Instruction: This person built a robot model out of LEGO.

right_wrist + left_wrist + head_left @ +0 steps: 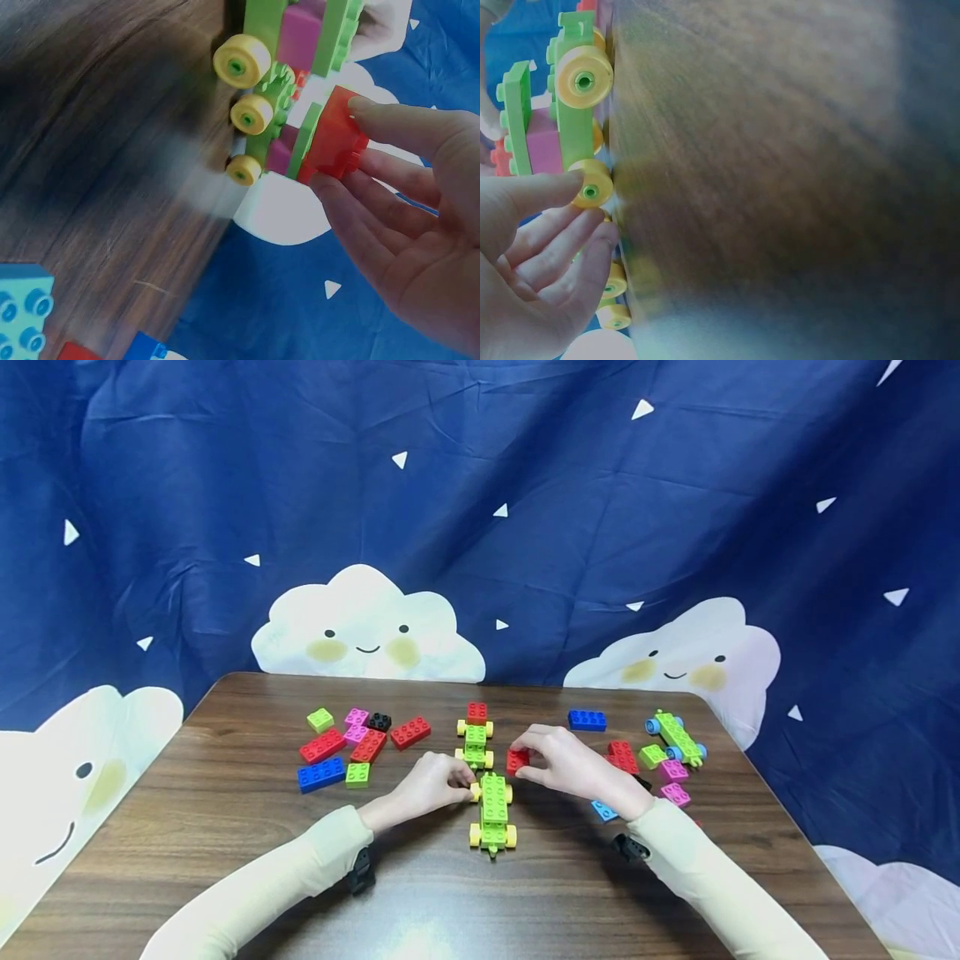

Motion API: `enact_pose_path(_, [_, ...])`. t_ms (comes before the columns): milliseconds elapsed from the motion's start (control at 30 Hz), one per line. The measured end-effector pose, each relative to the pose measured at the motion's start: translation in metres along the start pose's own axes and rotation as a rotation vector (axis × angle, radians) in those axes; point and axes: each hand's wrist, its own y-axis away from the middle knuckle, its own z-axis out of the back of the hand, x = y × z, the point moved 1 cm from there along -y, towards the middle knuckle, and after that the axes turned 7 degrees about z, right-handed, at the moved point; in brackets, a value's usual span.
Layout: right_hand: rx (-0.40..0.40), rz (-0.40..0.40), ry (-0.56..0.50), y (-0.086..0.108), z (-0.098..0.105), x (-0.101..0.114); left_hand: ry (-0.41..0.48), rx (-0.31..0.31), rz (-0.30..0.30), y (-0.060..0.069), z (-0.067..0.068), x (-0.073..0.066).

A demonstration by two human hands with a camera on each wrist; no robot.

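A green toy car base [493,806] with yellow wheels stands at the table's middle, carrying a green plate raised on a pink brick [544,141]. My left hand [431,783] pinches a yellow wheel [594,193] at its far left corner between thumb and fingers. Right of the cars, my right hand [558,762] holds a red brick [334,135] by its sides, off the table. Beyond the near car is a similar green car [476,737], with another red brick [477,710] at its far end.
On the left lie several loose bricks, among them a blue brick [321,774] and a black brick [379,722]. To the right are a green car with blue wheels [677,737], pink bricks [673,770] and a light blue brick [604,811]. A blue brick [587,720] lies farther back.
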Motion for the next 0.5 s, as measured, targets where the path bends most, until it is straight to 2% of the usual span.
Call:
enact_pose_path(167, [-0.012,0.047,0.014,-0.002,0.000,0.008,0.017,0.008,0.007,0.000,-0.001,0.001])
enact_pose_path(500, [-0.001,0.080,-0.004,-0.004,0.001,0.020,0.012,0.009,0.005,-0.001,0.000,0.001])
